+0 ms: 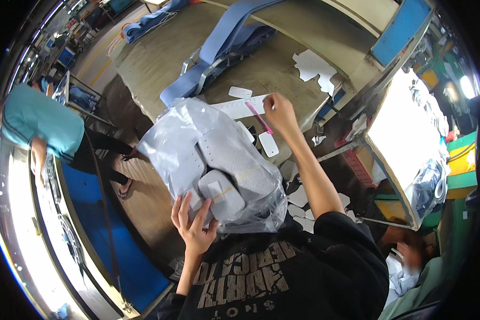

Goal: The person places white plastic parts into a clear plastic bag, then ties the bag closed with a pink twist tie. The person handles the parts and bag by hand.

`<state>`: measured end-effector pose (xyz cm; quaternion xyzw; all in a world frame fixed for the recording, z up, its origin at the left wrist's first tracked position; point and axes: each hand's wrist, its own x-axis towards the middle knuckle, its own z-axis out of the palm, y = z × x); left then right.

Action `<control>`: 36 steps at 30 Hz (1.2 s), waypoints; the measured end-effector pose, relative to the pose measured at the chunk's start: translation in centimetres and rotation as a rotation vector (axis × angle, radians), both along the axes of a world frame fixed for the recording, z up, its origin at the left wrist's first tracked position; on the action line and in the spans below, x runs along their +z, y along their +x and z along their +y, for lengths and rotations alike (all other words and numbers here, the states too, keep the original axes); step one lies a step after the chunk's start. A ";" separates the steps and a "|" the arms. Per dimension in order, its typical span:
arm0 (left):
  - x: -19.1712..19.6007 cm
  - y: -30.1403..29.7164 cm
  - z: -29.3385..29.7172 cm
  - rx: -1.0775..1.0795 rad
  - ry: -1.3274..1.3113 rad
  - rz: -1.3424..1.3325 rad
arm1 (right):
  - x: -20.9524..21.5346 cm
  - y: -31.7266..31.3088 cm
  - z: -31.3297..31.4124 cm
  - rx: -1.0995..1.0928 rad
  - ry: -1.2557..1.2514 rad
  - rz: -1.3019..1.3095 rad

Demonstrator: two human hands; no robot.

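Observation:
A clear plastic bag (168,130) packed with grey moulded pads (226,160) leans up against my front. My left hand (194,226) lies on its lower left part with fingers spread, pressing the bag beside a smaller rounded grey pad (221,194). Away from the bag, over the table, my right hand (280,112) is closed, its fingers curled in. Whatever those fingers hold, if anything, is hidden. By that hand lie a long white strip (234,108) and a pink pen-like stick (258,116). White tags (269,144) lie around them on the table.
Blue webbing straps (218,48) with metal frames lie across the table (160,58). A torn white sheet (313,69) is at its right edge. A lit white panel (408,144) stands to the right. At left, another person carries a teal bundle (42,120).

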<state>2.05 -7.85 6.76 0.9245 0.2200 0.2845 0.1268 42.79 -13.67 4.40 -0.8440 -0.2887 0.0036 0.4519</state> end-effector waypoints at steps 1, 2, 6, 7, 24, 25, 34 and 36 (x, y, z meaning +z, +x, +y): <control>-0.2 0.0 0.1 -0.001 0.017 -0.001 | -3.0 0.5 -0.1 0.023 -0.045 -0.078; -0.5 0.0 0.2 0.001 0.036 -0.017 | -5.8 0.5 -0.3 -0.015 -0.206 -0.040; -1.4 0.0 0.3 0.018 0.116 -0.041 | -13.8 -2.1 -0.1 0.064 -0.380 0.134; -1.5 0.0 0.3 0.030 0.142 -0.026 | -14.9 -2.9 0.5 0.058 -0.357 0.107; 7.3 1.8 -1.7 0.112 -0.110 0.137 | -6.0 -0.8 1.4 0.106 0.459 0.629; 7.6 2.2 -2.0 0.162 -0.065 0.153 | -3.1 -1.5 0.0 0.143 0.386 0.322; 7.5 5.1 -1.3 0.138 -0.166 0.095 | 10.1 -14.4 -9.4 0.555 0.166 0.317; 7.7 5.0 -0.7 0.092 -0.211 0.157 | 10.2 -16.4 -10.0 0.631 0.035 0.392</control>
